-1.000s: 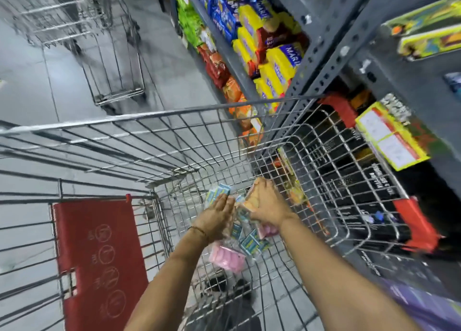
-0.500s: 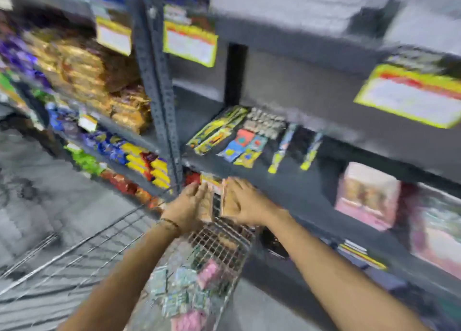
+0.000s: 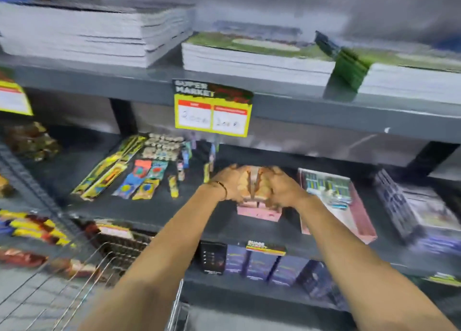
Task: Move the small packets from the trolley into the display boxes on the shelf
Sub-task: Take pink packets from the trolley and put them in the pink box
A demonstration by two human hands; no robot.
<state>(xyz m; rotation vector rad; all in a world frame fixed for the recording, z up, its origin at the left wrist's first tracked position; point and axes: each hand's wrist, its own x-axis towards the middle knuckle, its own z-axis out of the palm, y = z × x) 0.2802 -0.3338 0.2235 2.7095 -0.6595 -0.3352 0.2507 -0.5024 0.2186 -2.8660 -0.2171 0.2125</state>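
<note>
My left hand (image 3: 230, 182) and my right hand (image 3: 278, 186) are pressed together over the middle shelf (image 3: 154, 208), each closed on a bunch of small tan packets (image 3: 253, 183). They hover just above a small pink display box (image 3: 259, 212) on the shelf. A larger pink display box (image 3: 349, 206) with blue-green packets stands to the right. The wire trolley (image 3: 82, 275) is at the lower left, its contents out of view. The image is motion-blurred.
Flat colourful packs (image 3: 119, 173) lie on the shelf to the left. Stacks of notebooks (image 3: 254, 56) fill the upper shelf, with a yellow price tag (image 3: 212, 117) on its edge. Boxes (image 3: 259, 263) stand on the lower shelf, and more boxes (image 3: 411, 211) at the right.
Both hands rose out of the trolley holding packets and moved forward and right to the middle shelf, above the small pink box. The view swung from the trolley to the shelf.
</note>
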